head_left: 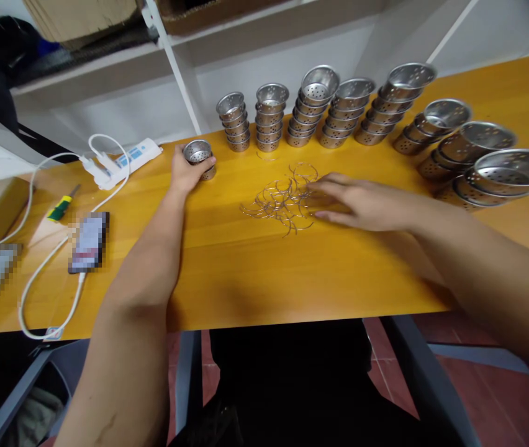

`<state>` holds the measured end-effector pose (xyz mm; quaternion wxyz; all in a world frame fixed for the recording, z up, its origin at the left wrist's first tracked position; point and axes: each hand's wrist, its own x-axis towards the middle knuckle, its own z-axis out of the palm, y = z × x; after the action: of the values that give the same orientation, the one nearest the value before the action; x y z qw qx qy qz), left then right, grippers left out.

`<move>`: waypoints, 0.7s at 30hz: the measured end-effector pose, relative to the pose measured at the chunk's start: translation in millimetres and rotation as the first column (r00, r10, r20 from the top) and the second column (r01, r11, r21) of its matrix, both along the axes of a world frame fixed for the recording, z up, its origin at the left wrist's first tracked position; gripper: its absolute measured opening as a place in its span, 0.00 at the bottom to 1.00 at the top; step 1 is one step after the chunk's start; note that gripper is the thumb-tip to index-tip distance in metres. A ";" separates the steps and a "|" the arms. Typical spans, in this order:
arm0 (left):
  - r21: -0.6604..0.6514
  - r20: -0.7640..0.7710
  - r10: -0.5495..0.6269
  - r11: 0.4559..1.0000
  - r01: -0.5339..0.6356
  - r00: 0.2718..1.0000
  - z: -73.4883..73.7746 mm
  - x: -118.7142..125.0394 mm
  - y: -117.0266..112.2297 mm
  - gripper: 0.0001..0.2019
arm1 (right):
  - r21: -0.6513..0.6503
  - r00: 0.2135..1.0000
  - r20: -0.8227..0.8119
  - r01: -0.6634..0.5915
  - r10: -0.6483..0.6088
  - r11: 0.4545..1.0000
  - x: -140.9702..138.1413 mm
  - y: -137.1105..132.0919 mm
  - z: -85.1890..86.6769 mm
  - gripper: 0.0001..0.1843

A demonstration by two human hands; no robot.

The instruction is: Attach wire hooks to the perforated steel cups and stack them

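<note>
Holding a metal cup (198,151) between thumb and fingers, the left hand (185,169) is at the left of the wire pile (278,202) and a little farther back; whether one more cup sits under this one, I cannot tell. The right hand (360,202) is at the right edge of the wire pile, its thumb spread apart from the fingers; the hand is a little blurred, so I cannot tell if the fingertips touch any wire. The thin curved wires lie loosely crossed on the wooden table (246,279). Behind the wire pile stand stacks of cups (271,121) with small holes, and the row continues round to its right. Well to the left of the wire pile are a power strip (138,158), a screwdriver (62,208) and a phone (90,242) with a white cable (78,295).
</note>
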<state>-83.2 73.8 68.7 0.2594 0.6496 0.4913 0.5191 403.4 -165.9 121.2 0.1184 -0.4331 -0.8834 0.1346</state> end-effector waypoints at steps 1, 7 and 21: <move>-0.024 0.026 0.024 0.999 -0.024 0.999 -1.1 4.6 -2.9 0.37 | -0.001 1.000 0.001 -0.018 0.018 1.000 -6.4 11.7 -3.0 0.41; -0.041 0.068 0.009 0.999 -0.006 0.998 1.7 15.9 -15.2 0.36 | -0.009 0.989 0.052 -0.142 0.142 0.990 -47.5 63.2 -6.2 0.24; 0.009 -0.100 -0.056 0.998 0.057 0.993 20.5 21.1 -36.1 0.45 | -0.032 0.983 -0.117 -0.147 0.143 0.989 -57.8 65.8 -17.6 0.06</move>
<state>-62.1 37.7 89.2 0.2453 0.6900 0.4819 0.4812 345.5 -100.1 103.6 0.1500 -0.3614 -0.9014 0.1852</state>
